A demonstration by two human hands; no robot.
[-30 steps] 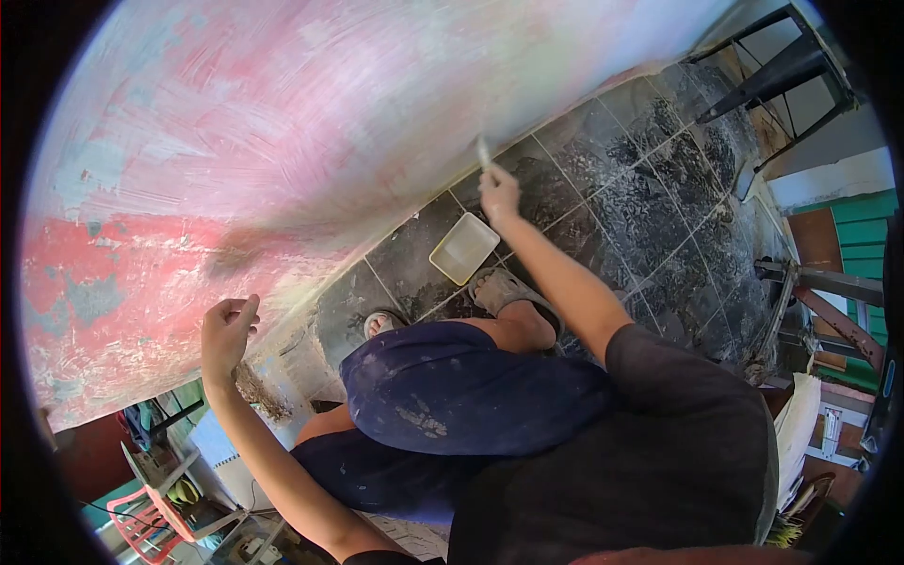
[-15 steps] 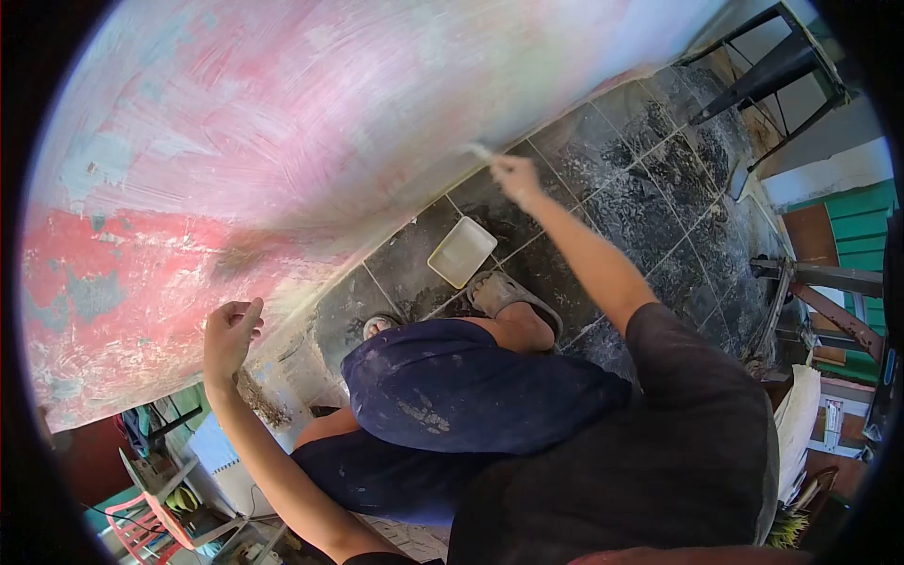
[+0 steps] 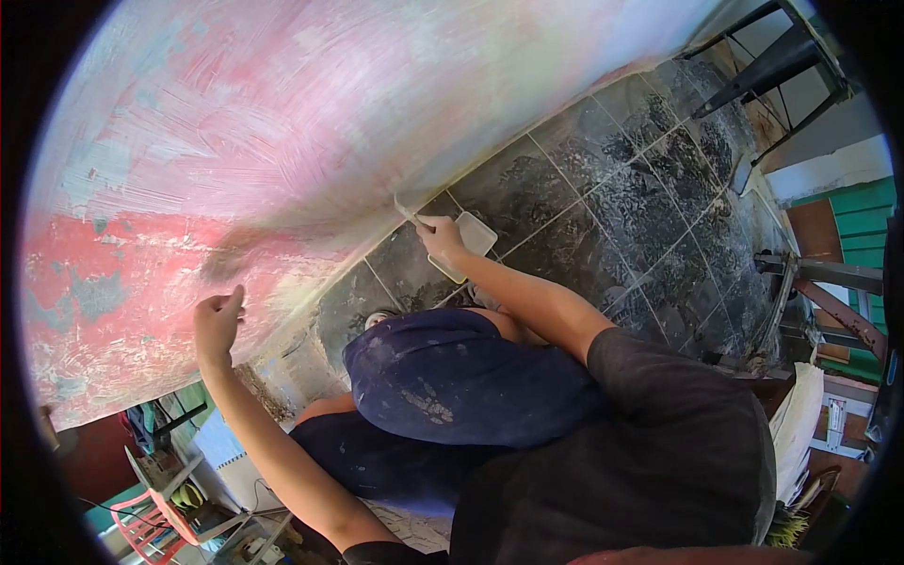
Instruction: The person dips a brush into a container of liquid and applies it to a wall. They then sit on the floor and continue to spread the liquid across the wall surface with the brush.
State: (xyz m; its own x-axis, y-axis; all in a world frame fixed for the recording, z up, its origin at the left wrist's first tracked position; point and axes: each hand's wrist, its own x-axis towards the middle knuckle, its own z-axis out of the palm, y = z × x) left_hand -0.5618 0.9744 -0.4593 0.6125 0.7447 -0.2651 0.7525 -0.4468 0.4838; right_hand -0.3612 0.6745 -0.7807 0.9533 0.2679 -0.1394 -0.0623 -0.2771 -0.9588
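My right hand (image 3: 441, 239) is closed round the handle of a thin, light-coloured tool (image 3: 405, 209), whose tip is at the lower part of the pink and white wall (image 3: 282, 122). Just beyond and partly behind that hand lies a shallow white tray (image 3: 478, 233) on the dark tiled floor. Near the wall's red lower area, my left hand (image 3: 217, 325) is raised with thumb and fingers apart and nothing in it. The tool's exact shape is too small to tell.
Dark floor tiles (image 3: 556, 179) with pale smears run along the wall. A black metal stand (image 3: 767, 75) is at the upper right. At the lower left are a pink chair (image 3: 141, 523) and assorted items. My bent knees are below the tray.
My right hand has moved left and down along the wall with the tool, now partly covering the tray. My left hand has shifted slightly left and its fingers have turned.
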